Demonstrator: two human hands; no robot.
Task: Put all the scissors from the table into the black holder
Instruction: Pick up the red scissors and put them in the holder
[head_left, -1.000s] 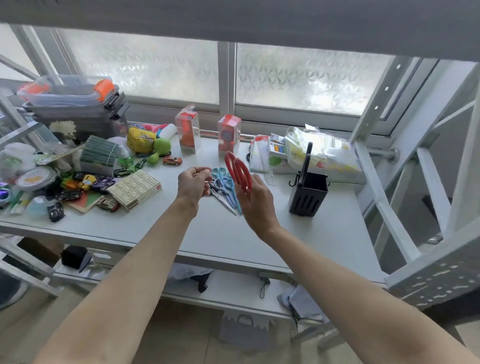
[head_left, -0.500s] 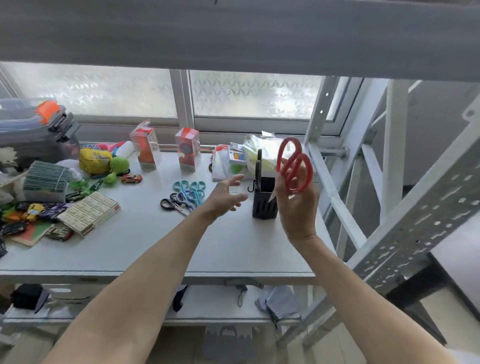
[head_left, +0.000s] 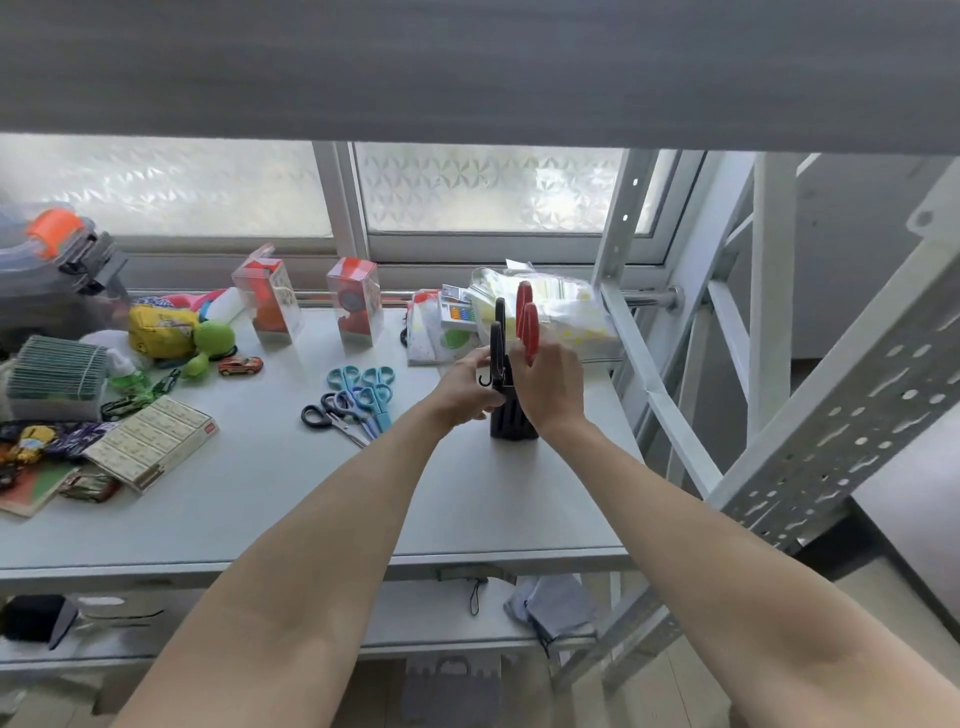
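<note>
There is one view only, from a wide-angle camera on the person's head, looking forward and down over both bare forearms toward the window (head_left: 488, 192). It stands close to the white tabletop (head_left: 291, 499), whose near edge runs across the lower middle of the picture. A grey band (head_left: 467, 67) close overhead fills the top, and the white metal rack frame (head_left: 831, 426) leans in large on the right. Straight lines bow toward the picture's edges. The lower shelf (head_left: 447, 613) shows beneath.
</note>
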